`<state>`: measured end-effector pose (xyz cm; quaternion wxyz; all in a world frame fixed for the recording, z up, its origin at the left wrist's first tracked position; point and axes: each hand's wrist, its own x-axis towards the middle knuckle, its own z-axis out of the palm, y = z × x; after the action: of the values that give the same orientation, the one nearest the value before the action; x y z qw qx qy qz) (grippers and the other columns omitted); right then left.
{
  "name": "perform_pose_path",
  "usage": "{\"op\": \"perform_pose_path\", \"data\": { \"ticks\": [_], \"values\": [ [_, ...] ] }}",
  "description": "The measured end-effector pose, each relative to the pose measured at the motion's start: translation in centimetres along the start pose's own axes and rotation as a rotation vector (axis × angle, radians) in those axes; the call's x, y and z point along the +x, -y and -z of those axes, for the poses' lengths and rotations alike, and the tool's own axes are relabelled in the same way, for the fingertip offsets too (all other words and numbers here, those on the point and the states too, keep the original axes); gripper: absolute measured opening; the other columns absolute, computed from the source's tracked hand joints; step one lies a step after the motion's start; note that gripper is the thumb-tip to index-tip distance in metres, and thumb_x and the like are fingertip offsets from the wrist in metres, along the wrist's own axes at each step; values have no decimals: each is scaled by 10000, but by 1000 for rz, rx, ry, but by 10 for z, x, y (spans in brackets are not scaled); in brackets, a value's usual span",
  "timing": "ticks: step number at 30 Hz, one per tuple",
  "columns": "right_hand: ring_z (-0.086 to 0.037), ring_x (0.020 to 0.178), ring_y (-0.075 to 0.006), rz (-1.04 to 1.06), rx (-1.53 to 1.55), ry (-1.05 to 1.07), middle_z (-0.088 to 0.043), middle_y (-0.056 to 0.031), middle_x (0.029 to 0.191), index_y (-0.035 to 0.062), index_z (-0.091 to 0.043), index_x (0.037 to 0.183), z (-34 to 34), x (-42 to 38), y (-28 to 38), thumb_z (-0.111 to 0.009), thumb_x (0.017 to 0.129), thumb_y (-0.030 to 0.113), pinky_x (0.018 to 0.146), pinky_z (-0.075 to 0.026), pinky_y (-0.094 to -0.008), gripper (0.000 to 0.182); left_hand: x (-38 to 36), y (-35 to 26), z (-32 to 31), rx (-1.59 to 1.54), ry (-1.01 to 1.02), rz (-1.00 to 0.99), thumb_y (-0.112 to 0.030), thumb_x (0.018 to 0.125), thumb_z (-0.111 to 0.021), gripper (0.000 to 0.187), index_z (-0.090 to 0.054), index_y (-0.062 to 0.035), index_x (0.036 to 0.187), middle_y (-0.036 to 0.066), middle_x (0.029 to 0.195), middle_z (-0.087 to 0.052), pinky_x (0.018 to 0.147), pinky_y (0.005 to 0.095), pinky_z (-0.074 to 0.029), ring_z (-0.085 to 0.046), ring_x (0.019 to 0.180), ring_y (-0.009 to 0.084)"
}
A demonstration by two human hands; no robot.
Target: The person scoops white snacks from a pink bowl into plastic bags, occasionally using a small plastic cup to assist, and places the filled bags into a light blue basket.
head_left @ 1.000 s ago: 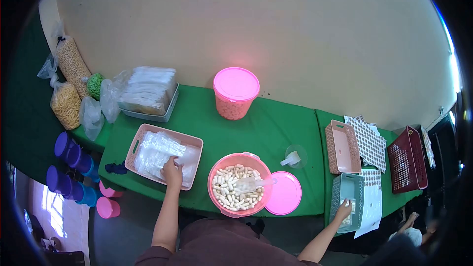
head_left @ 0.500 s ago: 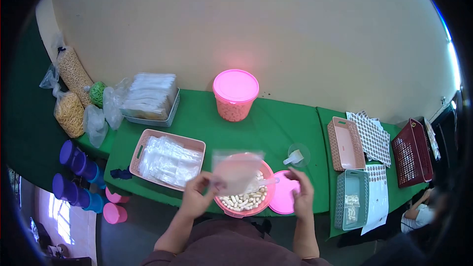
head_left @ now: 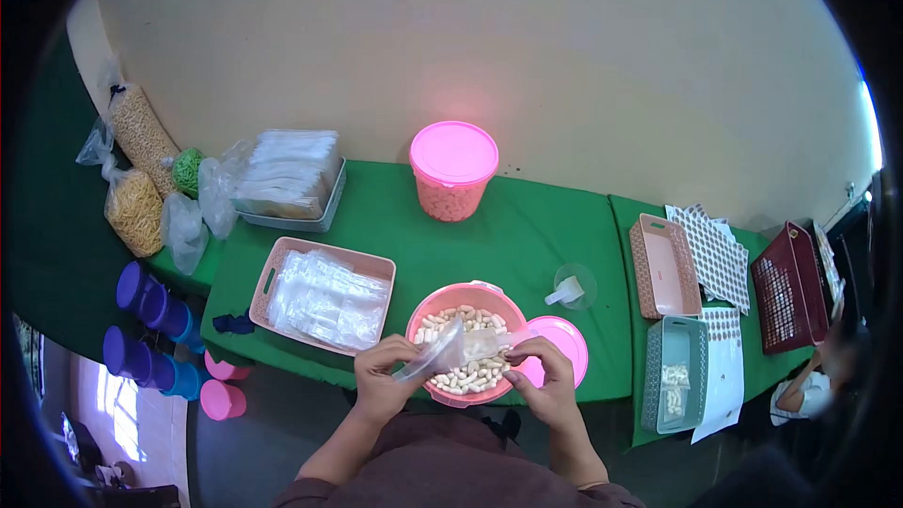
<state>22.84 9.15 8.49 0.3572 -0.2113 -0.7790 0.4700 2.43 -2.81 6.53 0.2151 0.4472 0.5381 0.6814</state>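
My left hand point(head_left: 386, 378) is closed on a clear plastic bag point(head_left: 442, 350), which tilts over the left side of a pink tub point(head_left: 515, 310). Inside the tub lie many pale, finger-shaped snack pieces point(head_left: 475, 378). A clear plastic scoop point(head_left: 483, 344) rests among them, its handle pointing right. My right hand point(head_left: 546, 378) is at the tub's right rim, thumb and fingers closed on the end of that handle. Beside the tub, partly behind my right hand, lies a round pink lid point(head_left: 570, 343).
Left of the tub stands a pink basket point(head_left: 384, 273) of clear bags. A lidded pink tub point(head_left: 453, 169) stands by the wall. A small cup point(head_left: 566, 292), a teal basket point(head_left: 694, 357) and sticker sheets point(head_left: 710, 245) lie rightward. Another person point(head_left: 800, 395) is at far right.
The bag in my left hand has tilted from flat above the tub to slanting at its left side. My right hand has moved left and down to the scoop handle.
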Motion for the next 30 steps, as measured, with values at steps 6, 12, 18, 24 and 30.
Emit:
{"op": "perform_pose_path", "data": {
  "ticks": [6, 12, 18, 24, 30],
  "values": [
    [-597, 827, -141, -208, 245, 78, -625, -59, 875, 14, -575, 970, -21, -8, -2, -686, 846, 127, 764, -473, -291, 202, -6, 6, -10, 349, 63, -311, 32, 601, -762, 204, -665, -41, 765, 85, 748, -648, 753, 356, -541, -644, 744, 241],
    [-592, 849, -110, -325, 298, 93, -615, -35, 858, 10, -553, 984, -31, -9, 0, -653, 883, 114, 771, -474, -267, 176, -12, 11, -19, 508, 186, -522, 0, 644, -692, 200, -682, -60, 835, 51, 770, -633, 856, 418, -544, -637, 781, 213],
    [-614, 908, -136, -425, 425, 10, -653, -95, 1001, -40, -588, 1087, -29, -15, 3, -573, 923, 61, 795, -491, -277, 193, -18, 14, -16, 623, 199, -602, -67, 658, -682, 274, -709, -96, 929, 27, 813, -631, 891, 424, -523, -625, 847, 188],
    [-622, 762, -139, -332, 62, 69, -649, -83, 824, -5, -671, 987, -18, -15, 6, -643, 867, 71, 689, -488, -280, 145, -18, 9, -34, 661, 177, -448, -194, 692, -757, 509, -619, -200, 1181, 68, 1196, -521, 1083, 498, -298, -468, 1166, 295],
    [-562, 626, -134, -235, -75, 69, -591, -65, 673, -2, -553, 689, -32, -16, 17, -722, 727, -8, 587, -448, -275, 174, -24, 29, -34, 525, 282, -513, -302, 636, -812, 775, -468, -259, 1330, 85, 1347, -416, 1134, 558, -146, -328, 1316, 353]
  ]
}}
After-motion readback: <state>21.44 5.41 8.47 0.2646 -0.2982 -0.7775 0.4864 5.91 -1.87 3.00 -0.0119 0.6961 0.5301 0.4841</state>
